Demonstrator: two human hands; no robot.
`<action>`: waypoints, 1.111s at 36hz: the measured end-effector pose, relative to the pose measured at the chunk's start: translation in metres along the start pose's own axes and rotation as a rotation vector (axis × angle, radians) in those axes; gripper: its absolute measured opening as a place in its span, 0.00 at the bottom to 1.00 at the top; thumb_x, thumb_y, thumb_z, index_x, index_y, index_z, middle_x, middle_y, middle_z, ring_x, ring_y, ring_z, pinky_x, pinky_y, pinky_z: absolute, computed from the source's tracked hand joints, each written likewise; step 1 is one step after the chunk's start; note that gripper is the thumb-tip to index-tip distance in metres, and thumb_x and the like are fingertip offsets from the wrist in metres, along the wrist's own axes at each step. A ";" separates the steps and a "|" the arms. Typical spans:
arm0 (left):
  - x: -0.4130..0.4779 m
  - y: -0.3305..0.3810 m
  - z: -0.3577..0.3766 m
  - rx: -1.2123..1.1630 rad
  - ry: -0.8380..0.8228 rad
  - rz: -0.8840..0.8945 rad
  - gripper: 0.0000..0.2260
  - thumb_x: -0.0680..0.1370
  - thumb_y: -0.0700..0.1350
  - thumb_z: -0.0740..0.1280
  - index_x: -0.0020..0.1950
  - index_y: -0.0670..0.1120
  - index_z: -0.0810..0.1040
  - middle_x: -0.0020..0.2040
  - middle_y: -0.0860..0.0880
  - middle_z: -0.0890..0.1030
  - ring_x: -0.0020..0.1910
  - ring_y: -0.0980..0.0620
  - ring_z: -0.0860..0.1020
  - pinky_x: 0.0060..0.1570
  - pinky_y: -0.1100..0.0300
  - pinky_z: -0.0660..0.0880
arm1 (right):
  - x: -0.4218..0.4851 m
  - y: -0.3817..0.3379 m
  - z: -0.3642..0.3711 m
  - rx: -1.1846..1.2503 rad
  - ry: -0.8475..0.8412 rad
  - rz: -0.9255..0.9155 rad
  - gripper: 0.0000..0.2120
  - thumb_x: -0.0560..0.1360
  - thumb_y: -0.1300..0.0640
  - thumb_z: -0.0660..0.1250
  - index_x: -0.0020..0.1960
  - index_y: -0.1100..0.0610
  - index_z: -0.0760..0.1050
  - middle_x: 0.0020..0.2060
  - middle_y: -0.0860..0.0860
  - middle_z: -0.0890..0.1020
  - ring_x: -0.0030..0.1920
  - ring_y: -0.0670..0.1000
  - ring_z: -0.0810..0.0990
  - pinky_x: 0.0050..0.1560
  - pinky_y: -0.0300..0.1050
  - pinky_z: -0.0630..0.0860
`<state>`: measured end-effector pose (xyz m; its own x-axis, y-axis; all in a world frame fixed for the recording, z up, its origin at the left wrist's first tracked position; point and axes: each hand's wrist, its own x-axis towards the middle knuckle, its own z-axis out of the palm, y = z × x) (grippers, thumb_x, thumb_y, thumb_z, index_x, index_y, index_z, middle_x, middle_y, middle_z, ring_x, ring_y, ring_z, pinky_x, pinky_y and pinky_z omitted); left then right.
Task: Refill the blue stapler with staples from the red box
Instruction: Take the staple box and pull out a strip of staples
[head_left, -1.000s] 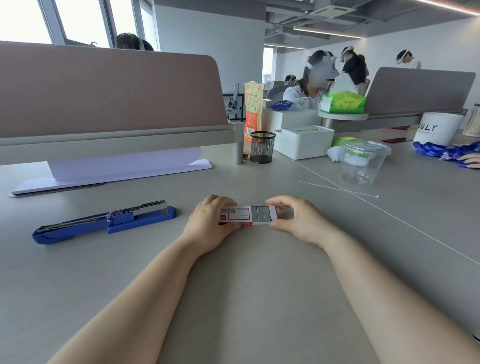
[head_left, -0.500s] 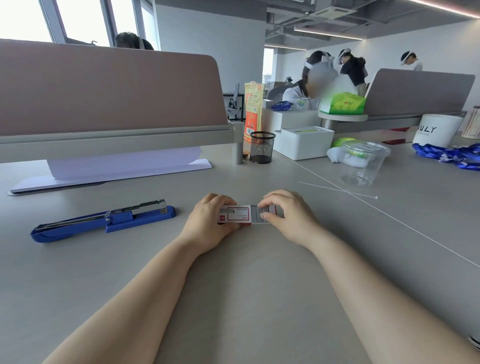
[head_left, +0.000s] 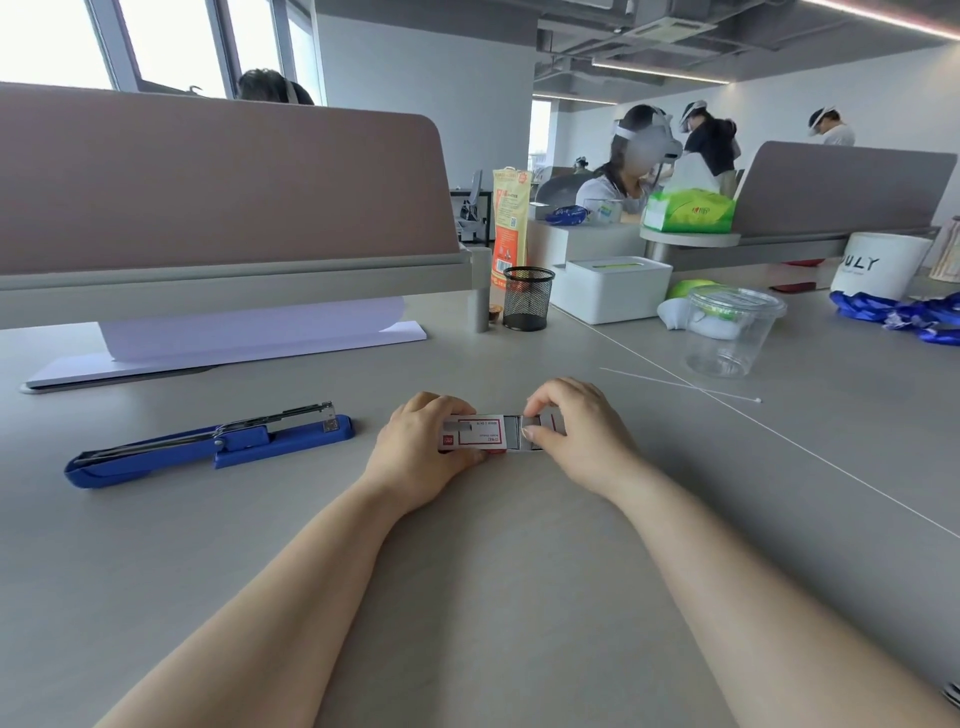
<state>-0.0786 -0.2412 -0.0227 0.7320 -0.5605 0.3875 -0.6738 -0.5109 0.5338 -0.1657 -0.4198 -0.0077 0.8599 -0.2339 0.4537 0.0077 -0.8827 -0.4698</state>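
The red and white staple box (head_left: 475, 432) lies on the grey desk straight ahead, its tray slid out to the right so that grey staple strips (head_left: 513, 432) show. My left hand (head_left: 421, 449) grips the box's left end. My right hand (head_left: 576, 434) covers the tray's right end, thumb and fingertips pinching at the staples. The blue stapler (head_left: 208, 447) lies apart on the left, its top opened and the metal staple rail exposed, pointing right.
A desk divider (head_left: 218, 192) with white paper sheets (head_left: 249, 338) under it stands behind the stapler. A black mesh cup (head_left: 528, 299), a white box (head_left: 615, 288), a clear plastic tub (head_left: 730, 332) and a thin white stick (head_left: 680, 384) sit at the back right. People work at far desks.
My right hand has slid left along the pulled-out tray, from holding its far end to pinching at the staples. The left hand and the stapler have stayed put.
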 end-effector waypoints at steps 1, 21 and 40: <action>0.000 0.000 0.000 0.007 -0.006 -0.006 0.20 0.68 0.52 0.73 0.59 0.53 0.75 0.57 0.49 0.75 0.56 0.46 0.74 0.58 0.48 0.73 | 0.000 0.000 -0.001 0.038 0.007 0.007 0.05 0.70 0.57 0.68 0.43 0.51 0.73 0.46 0.48 0.78 0.53 0.52 0.73 0.54 0.50 0.72; -0.002 0.001 0.002 0.121 -0.056 -0.057 0.20 0.72 0.55 0.68 0.63 0.52 0.74 0.61 0.47 0.75 0.62 0.44 0.71 0.63 0.52 0.68 | -0.002 0.010 -0.010 0.558 0.026 0.419 0.08 0.79 0.58 0.56 0.41 0.52 0.63 0.43 0.56 0.83 0.44 0.53 0.82 0.52 0.49 0.74; 0.000 0.005 0.003 0.143 -0.068 -0.058 0.19 0.72 0.56 0.68 0.61 0.52 0.75 0.59 0.47 0.75 0.60 0.45 0.71 0.60 0.52 0.69 | -0.003 -0.017 0.004 0.749 -0.100 0.324 0.08 0.79 0.60 0.55 0.42 0.54 0.62 0.51 0.64 0.82 0.45 0.54 0.82 0.44 0.35 0.76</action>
<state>-0.0824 -0.2452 -0.0224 0.7646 -0.5679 0.3047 -0.6419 -0.6284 0.4394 -0.1663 -0.4023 -0.0037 0.9190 -0.3621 0.1558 0.0593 -0.2638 -0.9627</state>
